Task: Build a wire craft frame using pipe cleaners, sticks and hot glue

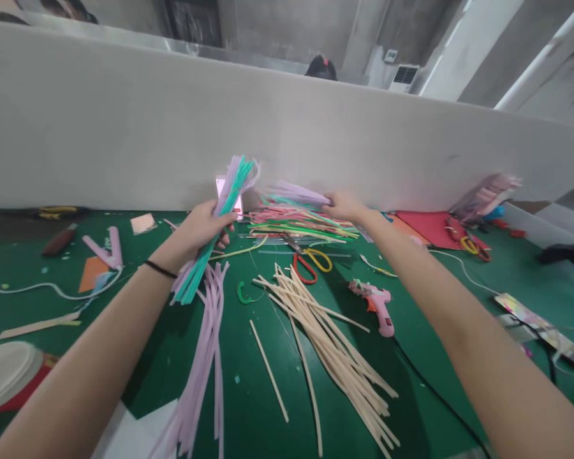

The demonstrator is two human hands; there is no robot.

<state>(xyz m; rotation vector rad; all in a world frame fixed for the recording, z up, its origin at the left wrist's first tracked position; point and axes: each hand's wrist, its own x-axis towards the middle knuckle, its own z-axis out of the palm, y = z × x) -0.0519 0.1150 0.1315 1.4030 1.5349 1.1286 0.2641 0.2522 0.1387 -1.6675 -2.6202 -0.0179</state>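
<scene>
A bundle of green and lilac pipe cleaners (217,220) is gripped upright-tilted in the closed left hand (201,228). The right hand (343,205) is laid on a mixed pile of pipe cleaners (299,220) near the wall (124,140); its grip cannot be told.

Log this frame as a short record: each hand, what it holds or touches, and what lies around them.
left hand: grips a bundle of teal and lilac pipe cleaners, raised off the mat
right hand: rests on a mixed-colour pipe cleaner pile by the partition
surface: green mat
nearby: cream sticks, pink glue gun, scissors, loose lilac pipe cleaners
</scene>
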